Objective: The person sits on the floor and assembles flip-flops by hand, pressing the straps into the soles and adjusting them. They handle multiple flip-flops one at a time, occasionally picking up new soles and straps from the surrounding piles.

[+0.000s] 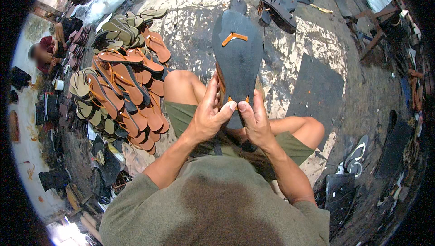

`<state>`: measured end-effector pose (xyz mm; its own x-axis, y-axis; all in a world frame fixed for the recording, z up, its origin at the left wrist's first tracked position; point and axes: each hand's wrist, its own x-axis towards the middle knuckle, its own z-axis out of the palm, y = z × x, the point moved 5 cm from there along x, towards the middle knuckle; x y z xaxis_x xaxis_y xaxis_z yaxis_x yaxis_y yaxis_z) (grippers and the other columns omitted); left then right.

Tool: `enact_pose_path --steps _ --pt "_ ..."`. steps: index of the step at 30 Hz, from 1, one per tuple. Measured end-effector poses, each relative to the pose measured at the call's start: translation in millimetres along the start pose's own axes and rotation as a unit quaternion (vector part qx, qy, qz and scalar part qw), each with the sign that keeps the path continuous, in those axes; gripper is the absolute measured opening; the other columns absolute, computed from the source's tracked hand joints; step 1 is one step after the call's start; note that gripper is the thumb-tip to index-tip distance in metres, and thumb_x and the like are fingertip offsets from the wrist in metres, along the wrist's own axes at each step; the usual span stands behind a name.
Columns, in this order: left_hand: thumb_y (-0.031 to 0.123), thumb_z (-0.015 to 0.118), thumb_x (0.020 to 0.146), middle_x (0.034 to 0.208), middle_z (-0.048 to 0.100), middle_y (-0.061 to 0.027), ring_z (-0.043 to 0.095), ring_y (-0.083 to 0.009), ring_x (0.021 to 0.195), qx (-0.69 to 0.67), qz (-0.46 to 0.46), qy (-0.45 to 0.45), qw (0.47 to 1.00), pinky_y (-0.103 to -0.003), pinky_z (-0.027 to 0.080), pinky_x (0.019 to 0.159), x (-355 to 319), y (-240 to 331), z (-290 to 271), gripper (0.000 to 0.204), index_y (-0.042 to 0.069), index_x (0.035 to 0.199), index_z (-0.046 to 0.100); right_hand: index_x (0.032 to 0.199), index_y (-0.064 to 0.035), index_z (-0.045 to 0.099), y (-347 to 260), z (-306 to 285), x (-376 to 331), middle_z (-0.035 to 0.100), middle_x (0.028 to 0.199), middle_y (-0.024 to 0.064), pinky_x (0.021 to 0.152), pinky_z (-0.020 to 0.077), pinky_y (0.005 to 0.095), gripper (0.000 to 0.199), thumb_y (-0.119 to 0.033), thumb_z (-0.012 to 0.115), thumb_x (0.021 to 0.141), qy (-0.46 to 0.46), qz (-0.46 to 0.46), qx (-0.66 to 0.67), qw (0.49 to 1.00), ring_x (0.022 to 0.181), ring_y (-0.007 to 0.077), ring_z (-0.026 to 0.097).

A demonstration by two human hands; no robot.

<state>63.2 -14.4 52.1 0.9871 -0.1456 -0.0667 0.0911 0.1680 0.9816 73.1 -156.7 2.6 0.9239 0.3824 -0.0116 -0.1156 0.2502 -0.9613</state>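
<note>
Between both hands I hold a dark grey sandal sole, raised in front of me over my crossed legs. An orange strap end lies across its wider far part, and two small orange tips stick out at its near end. My left hand grips the near left edge, its thumb pressing by one orange tip. My right hand grips the near right edge with its thumb by the other tip. The fingers behind the sole are mostly hidden.
A large pile of brown and olive sandals lies at my left. Dark soles rest on the floor ahead. A flat black sheet lies to the right, with a white-strapped sandal nearer. Another person sits at the far left.
</note>
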Motion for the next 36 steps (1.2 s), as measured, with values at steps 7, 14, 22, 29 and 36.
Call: enact_pose_path --steps 7,14,22,29,36 --pt "0.039 0.068 0.100 0.170 0.010 -0.0175 0.033 -0.0285 0.150 -0.004 0.125 -0.041 0.991 -0.043 0.029 0.122 14 9 -14 0.108 0.001 0.163 -0.010 0.150 0.0023 0.035 -30 5 -1 0.049 0.142 0.0183 0.114 0.0386 0.0424 0.070 -0.030 0.071 0.099 0.085 -0.025 -0.066 0.994 0.132 0.0273 0.049" --pt "0.082 0.027 0.096 0.152 0.046 -0.0277 0.059 -0.0377 0.126 -0.528 0.117 -0.078 0.838 -0.049 0.054 0.103 46 40 -12 0.101 0.002 0.158 0.031 0.150 0.0063 0.039 -78 47 -11 0.052 0.135 0.0250 0.101 0.0412 0.0490 0.094 -0.040 0.085 0.083 0.083 -0.260 -0.405 0.873 0.120 0.0402 0.053" --pt "0.081 0.020 0.098 0.135 0.061 -0.0210 0.067 -0.0345 0.114 -0.435 0.135 0.142 0.879 -0.047 0.057 0.096 85 -4 -147 0.098 0.001 0.149 0.045 0.146 0.0033 0.052 -50 -17 -8 0.059 0.139 0.0187 0.109 0.0452 0.0408 0.060 -0.012 0.075 0.093 0.132 -0.086 -0.212 0.965 0.129 0.0306 0.057" --pt "0.076 0.021 0.101 0.130 0.064 -0.0211 0.066 -0.0343 0.112 -0.487 0.061 0.076 0.868 -0.047 0.057 0.096 73 -2 -119 0.094 -0.002 0.146 0.047 0.139 -0.0033 0.062 51 -183 19 0.059 0.142 0.0256 0.112 0.0412 0.0456 0.054 -0.039 0.068 0.098 0.219 0.089 -0.484 0.842 0.131 0.0392 0.056" --pt "0.081 0.023 0.098 0.124 0.065 -0.0145 0.069 -0.0241 0.096 -0.453 -0.137 -0.056 0.879 -0.041 0.060 0.083 40 -27 -31 0.090 0.010 0.149 0.046 0.156 -0.0143 0.042 -67 -28 91 0.057 0.147 0.0184 0.114 0.0416 0.0440 0.081 -0.028 0.081 0.086 0.014 -0.111 -0.328 0.938 0.140 0.0323 0.050"
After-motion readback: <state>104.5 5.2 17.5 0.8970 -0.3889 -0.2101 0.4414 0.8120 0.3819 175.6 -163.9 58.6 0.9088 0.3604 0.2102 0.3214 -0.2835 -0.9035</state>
